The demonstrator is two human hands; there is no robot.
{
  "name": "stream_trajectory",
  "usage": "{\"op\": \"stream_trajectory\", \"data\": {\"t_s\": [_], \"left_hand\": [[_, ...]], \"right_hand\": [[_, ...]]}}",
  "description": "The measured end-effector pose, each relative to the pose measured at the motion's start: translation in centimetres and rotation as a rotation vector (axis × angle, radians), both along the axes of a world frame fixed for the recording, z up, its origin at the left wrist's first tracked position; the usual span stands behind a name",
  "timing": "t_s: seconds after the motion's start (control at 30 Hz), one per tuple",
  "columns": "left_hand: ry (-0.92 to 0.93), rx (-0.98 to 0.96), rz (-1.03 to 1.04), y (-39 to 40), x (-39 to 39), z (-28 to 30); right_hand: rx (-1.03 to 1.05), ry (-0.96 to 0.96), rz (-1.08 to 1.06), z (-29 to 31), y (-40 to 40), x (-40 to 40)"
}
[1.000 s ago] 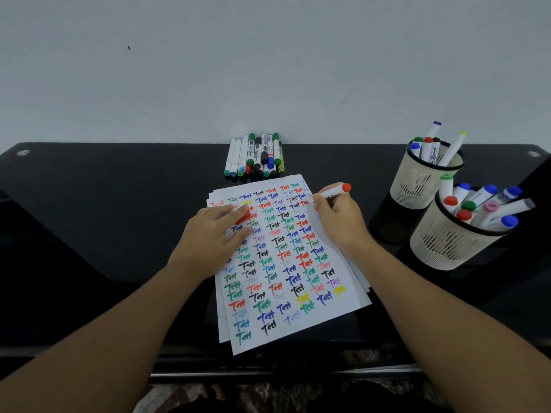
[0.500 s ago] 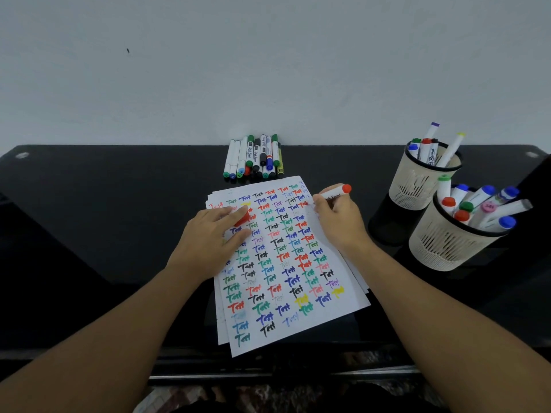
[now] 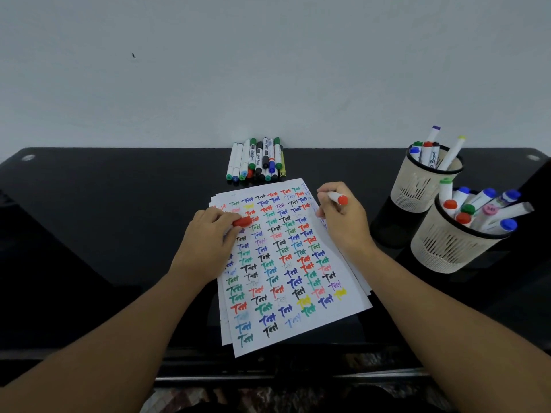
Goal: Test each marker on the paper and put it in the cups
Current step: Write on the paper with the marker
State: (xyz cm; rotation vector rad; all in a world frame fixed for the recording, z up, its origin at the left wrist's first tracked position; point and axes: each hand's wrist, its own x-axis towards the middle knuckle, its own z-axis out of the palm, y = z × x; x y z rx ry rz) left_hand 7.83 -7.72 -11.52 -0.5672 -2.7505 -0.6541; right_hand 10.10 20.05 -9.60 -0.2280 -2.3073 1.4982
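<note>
Right hand (image 3: 343,222) is curled around a white marker (image 3: 336,198), its red end poking out at two o'clock from the knuckles, the writing tip hidden down under the hand at the upper right corner of the paper (image 3: 286,269). Left hand (image 3: 208,239) lies on the paper's left edge, fingers drawn together and pinching a red cap (image 3: 243,221) that sticks out toward the marker hand. The two hands sit level with each other, well apart, with rows of coloured test scribbles between them.

The paper is a small stack of sheets, fanned slightly, skewed so its long side runs from eleven to five o'clock on the black table (image 3: 89,234). Nearly the whole top sheet is covered with the same short word in red, green, blue, black, purple and yellow.

At twelve o'clock from the paper, just beyond its top edge, a row of untested markers (image 3: 256,159) lies side by side against the wall (image 3: 268,70). Over at three o'clock stand two cream mesh cups, touching or nearly so: the far cup (image 3: 423,186) with a handful of markers standing in it, the near cup (image 3: 453,248) packed fuller, caps of red, green, blue and pink pointing up and outward.
</note>
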Motion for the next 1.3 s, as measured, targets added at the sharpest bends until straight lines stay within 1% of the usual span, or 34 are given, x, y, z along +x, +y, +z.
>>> {"op": "stream_trajectory", "data": {"t_s": [0.07,0.1,0.17,0.23,0.33,0.4,0.5,0.53,0.6,0.8,0.9,1.1,1.3], "left_hand": [[0.004,0.029,-0.013,0.0,0.1,0.0],[0.004,0.043,-0.021,0.0,0.3,0.1],[0.007,0.056,-0.031,0.0,0.5,0.2],[0.004,0.059,-0.028,0.1,0.5,0.3],[-0.027,0.061,-0.002,0.2,0.6,0.4],[-0.023,0.068,0.0,0.2,0.7,0.4],[-0.018,0.068,0.0,0.1,0.7,0.3],[-0.018,0.068,0.001,0.1,0.7,0.3],[-0.018,0.07,0.001,0.0,0.6,0.3],[-0.019,0.067,-0.007,0.1,0.8,0.5],[-0.016,0.065,-0.022,0.1,0.9,0.5],[0.061,0.031,-0.096,0.1,1.2,0.7],[0.01,0.044,-0.057,0.3,1.5,1.0]], "right_hand": [[0.095,-0.039,0.044,0.3,0.0,0.1],[0.135,-0.071,0.108,0.6,0.1,0.1],[0.127,-0.141,0.268,1.3,0.1,0.2],[0.09,-0.157,0.39,1.9,-0.3,0.3],[0.085,-0.118,0.409,2.7,-1.4,0.5],[0.181,-0.138,0.421,2.9,-2.1,0.7],[0.502,-0.216,0.548,3.2,-2.8,0.9],[0.576,-0.236,0.545,3.1,-2.9,0.9],[0.654,-0.244,0.494,3.0,-2.8,0.6],[0.734,-0.236,0.462,2.5,-2.6,0.1],[0.77,-0.219,0.49,2.6,-3.1,-0.2],[0.833,-0.174,0.541,2.9,-5.0,-0.4],[1.129,-0.085,0.513,3.3,-5.3,-0.6]]}}
